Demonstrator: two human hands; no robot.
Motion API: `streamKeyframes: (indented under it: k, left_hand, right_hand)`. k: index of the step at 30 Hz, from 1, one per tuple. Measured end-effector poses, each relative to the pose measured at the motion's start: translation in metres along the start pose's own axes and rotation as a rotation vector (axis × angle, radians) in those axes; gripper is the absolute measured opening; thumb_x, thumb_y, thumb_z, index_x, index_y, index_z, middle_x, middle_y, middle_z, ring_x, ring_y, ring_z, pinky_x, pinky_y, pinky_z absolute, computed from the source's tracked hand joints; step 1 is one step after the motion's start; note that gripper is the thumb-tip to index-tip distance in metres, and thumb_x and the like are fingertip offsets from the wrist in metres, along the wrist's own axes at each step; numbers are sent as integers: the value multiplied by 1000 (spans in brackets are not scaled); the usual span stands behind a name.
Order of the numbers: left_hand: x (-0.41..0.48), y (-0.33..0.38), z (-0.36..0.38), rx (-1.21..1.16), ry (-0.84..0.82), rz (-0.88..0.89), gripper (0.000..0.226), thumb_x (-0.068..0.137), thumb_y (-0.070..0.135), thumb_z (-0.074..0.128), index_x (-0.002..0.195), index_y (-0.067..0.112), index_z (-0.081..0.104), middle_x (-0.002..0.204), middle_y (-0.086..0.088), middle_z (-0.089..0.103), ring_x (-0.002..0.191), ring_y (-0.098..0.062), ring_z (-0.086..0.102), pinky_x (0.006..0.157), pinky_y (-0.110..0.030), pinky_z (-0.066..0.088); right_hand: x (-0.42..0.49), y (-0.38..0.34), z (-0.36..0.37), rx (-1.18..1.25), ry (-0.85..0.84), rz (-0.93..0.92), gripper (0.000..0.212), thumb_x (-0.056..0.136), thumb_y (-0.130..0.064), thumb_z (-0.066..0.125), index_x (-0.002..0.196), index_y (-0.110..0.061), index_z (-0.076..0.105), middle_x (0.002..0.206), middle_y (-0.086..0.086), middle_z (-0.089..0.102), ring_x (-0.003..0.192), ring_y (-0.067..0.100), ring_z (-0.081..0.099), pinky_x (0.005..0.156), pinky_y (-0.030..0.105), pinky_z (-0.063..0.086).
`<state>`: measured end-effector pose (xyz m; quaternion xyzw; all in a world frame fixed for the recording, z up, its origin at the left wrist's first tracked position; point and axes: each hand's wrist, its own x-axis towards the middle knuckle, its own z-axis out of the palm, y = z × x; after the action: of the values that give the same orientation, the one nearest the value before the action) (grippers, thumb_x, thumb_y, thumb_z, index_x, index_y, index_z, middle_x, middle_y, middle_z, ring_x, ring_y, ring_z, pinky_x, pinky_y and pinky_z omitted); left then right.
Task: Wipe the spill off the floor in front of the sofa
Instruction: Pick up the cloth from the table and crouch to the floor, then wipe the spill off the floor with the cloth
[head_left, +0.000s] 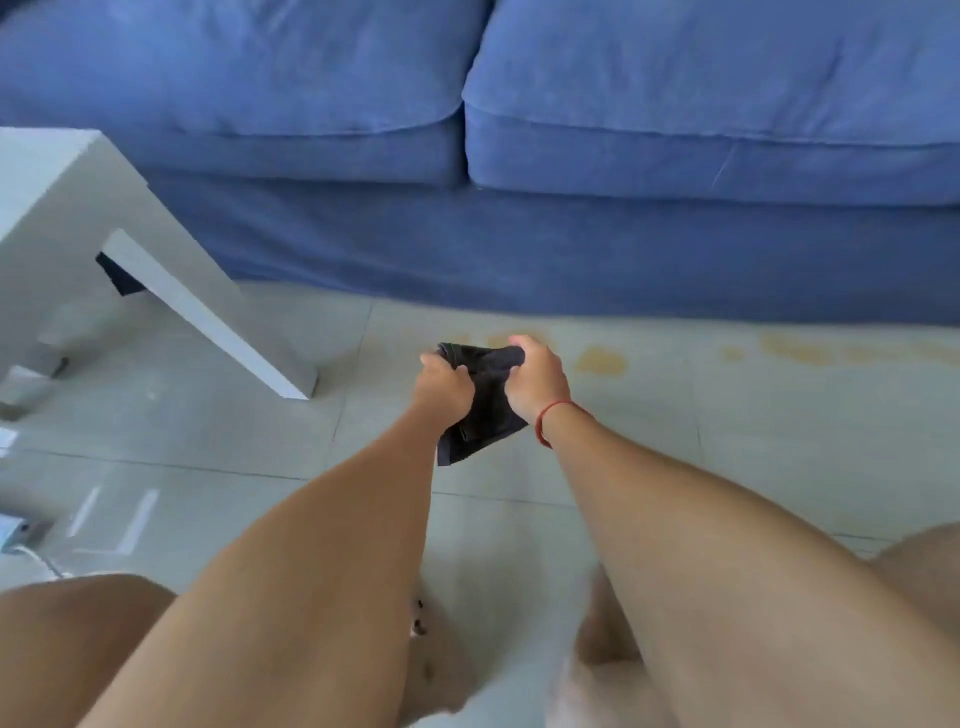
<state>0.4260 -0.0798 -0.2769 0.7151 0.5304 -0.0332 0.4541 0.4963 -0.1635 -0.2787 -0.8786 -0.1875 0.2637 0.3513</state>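
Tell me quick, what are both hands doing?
Left hand: closed, gripping the dark cloth.
Right hand: closed, gripping the same cloth.

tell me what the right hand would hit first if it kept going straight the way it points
Probably the floor at the yellowish spill just ahead of the right hand, which grips the dark cloth with the left hand. Beyond lies the sofa. Depth is unclear.

A dark, nearly black cloth (483, 410) hangs bunched and partly folded above the pale tiled floor (779, 441), its upper edge gathered and its lower corner drooping. The spill (602, 360) lies as yellowish patches and streaks on the tiles, just in front of the blue sofa (571, 249) base and running off rightward.
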Motion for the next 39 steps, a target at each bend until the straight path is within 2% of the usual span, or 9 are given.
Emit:
streamKeyframes:
  k: [5,11,14,16,20,22,25,30,39]
  left_hand:
    - [38,-35,39,18,-8,-37,35,103,21,38,131,0,34,128,-21,54,117,-39,53,92,-41,42]
    - [83,-84,61,80,12,-183,55,103,33,34,147,4,20,145,-20,36,132,-39,38,106,-50,36]
    - [103,-110,60,190,70,-212,57,103,35,33,150,6,18,150,-16,30,137,-36,30,107,-50,31]
    - [118,-126,57,261,130,-190,58,102,36,31,151,7,17,156,-14,23,143,-33,23,112,-49,28]
    - [153,-149,48,428,182,-111,61,103,37,21,156,13,1,164,-4,-8,151,-23,-9,121,-47,-2]
    - [169,-158,45,507,173,-46,60,103,38,17,156,18,-4,163,0,-13,150,-22,-15,117,-51,-11]
    - [179,-168,52,475,157,-48,60,102,40,15,155,26,-11,162,2,-20,149,-22,-20,116,-52,-14]
    - [181,-173,62,496,227,-31,60,102,39,14,154,26,-13,161,2,-20,148,-21,-20,114,-51,-17]
    - [183,-167,49,491,60,-83,61,102,42,12,151,28,-22,158,5,-30,146,-20,-28,113,-52,-18]
  right_hand:
    - [28,43,39,-28,-4,51,50,93,2,39,138,-19,45,138,10,51,119,33,54,97,38,46]
    - [63,77,84,-380,-226,98,48,99,-16,42,145,-16,29,148,10,34,126,34,45,101,44,38]
    - [76,88,109,-493,-192,-37,47,98,-22,44,143,-12,33,154,13,26,136,33,34,107,44,33]
    - [82,92,126,-574,-199,-145,51,99,-29,42,146,-14,29,159,14,14,146,30,17,115,45,22]
    - [87,101,163,-667,-278,-321,64,98,-46,34,153,-22,12,162,8,-3,149,26,-4,120,52,0]
    - [87,109,179,-680,-243,-350,69,95,-53,33,153,-23,10,163,7,-2,149,28,-4,118,55,-4]
    - [88,121,195,-698,-127,-361,71,92,-57,32,152,-21,18,162,8,10,149,30,7,116,58,0]
    - [96,121,209,-685,6,-368,60,95,-49,33,149,-23,29,159,4,25,146,29,21,116,59,6]
    - [102,119,205,-670,-19,-386,54,98,-42,30,149,-23,31,159,1,26,147,26,21,116,53,4]
